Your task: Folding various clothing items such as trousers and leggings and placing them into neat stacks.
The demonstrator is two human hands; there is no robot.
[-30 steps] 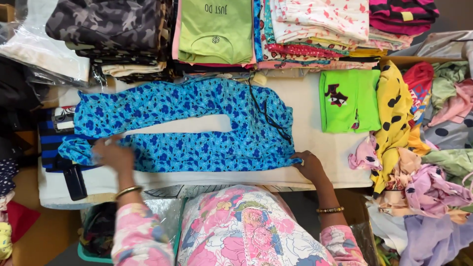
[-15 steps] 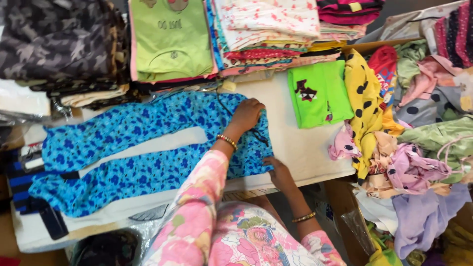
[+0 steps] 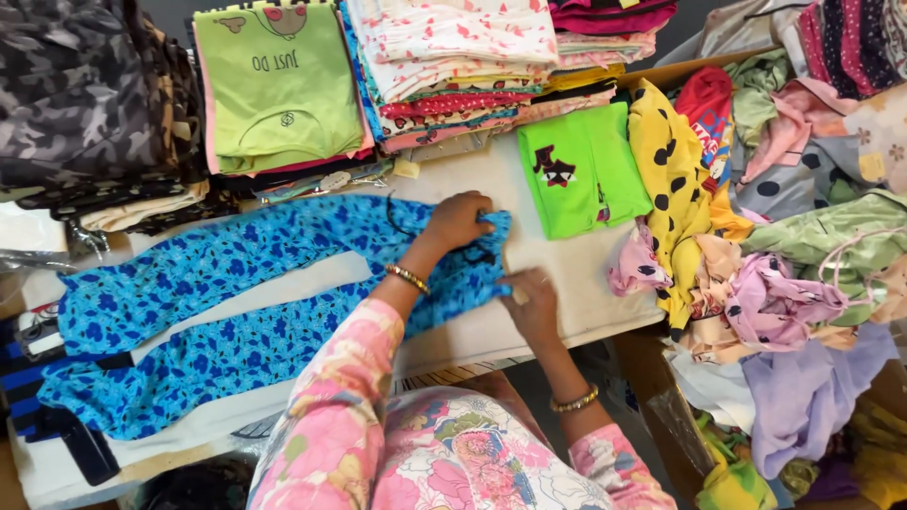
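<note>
A pair of blue floral pants [image 3: 217,302] lies flat on a white table [image 3: 576,283], legs pointing left. My left hand [image 3: 458,219] grips the waistband at its far corner. My right hand [image 3: 529,300] pinches the near corner of the same waistband at the table's front. Both arms wear pink floral sleeves and gold bangles.
Stacks of folded clothes line the back: camouflage [image 3: 80,94], a light green shirt [image 3: 279,85], a patterned pile [image 3: 463,66]. A bright green folded shirt [image 3: 581,170] lies right of the pants. A loose heap of clothes [image 3: 775,246] fills the right. A striped dark garment [image 3: 38,397] sits at left.
My left hand moved from the pants' leg end across to the waistband. My right hand stayed by the near waist corner. The view shifted, so the table looks tilted.
</note>
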